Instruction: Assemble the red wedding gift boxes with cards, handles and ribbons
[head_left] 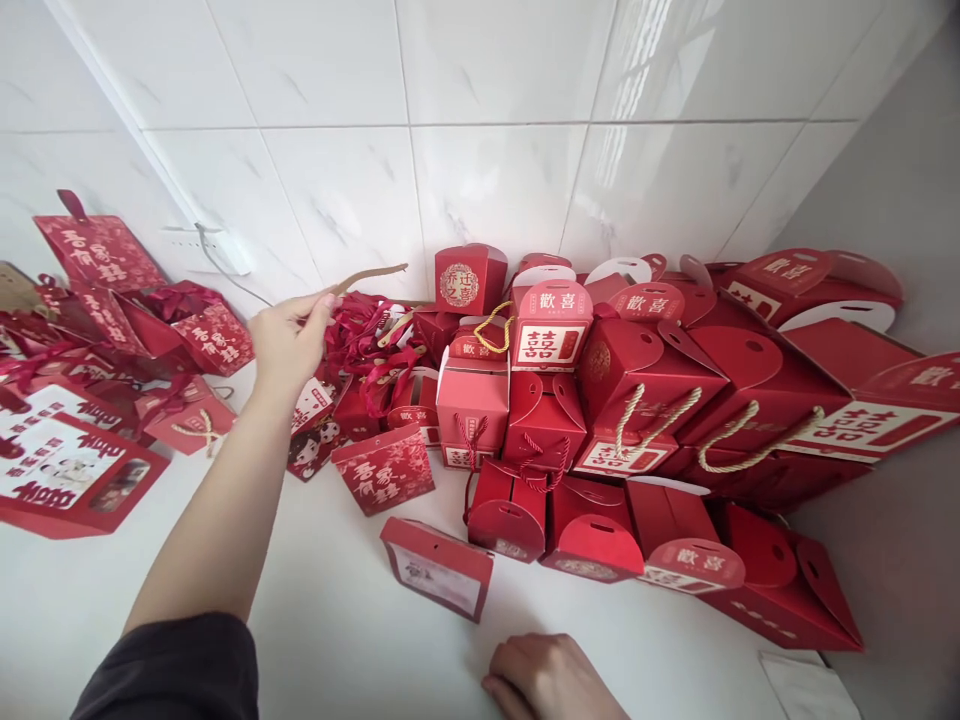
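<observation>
- Left hand (292, 338), left of centre in the frame: nearly closed, thumb and fingers pinching one end of a thin brown strip (371, 274).
- Brown strip: reaches from the fingertips toward upper centre, far end slightly bent, in front of the tiled wall (495, 190). Looks ribbon-like; material uncertain.
- Tangle of dark red ribbons (360, 345): just right of and below the left hand; contact with it cannot be made out.
- Right hand (553, 680), bottom of frame, right of centre: fingers folded inward, back of hand up, cut by the lower edge. How tightly closed, or whether anything sits in the palm, cannot tell.
- Small red box with pale panel (439, 572): on the white table (337, 630), near the right hand and apart from it, above it in the frame.
- Red box with white lettering (384, 472): centre, tilted, below the ribbons.
- Box with round gold emblem (461, 285): upper centre, just right of the brown strip's far end.
- Stacked red gift boxes (645, 375): centre to right edge, several with rope handles, some marked with double-happiness characters.
- Large red gift box with white front (56, 470): left edge, among other red boxes.
- Socket strip (214, 250): on the wall, upper left, grey cable (225, 275) running from it toward the left hand.
</observation>
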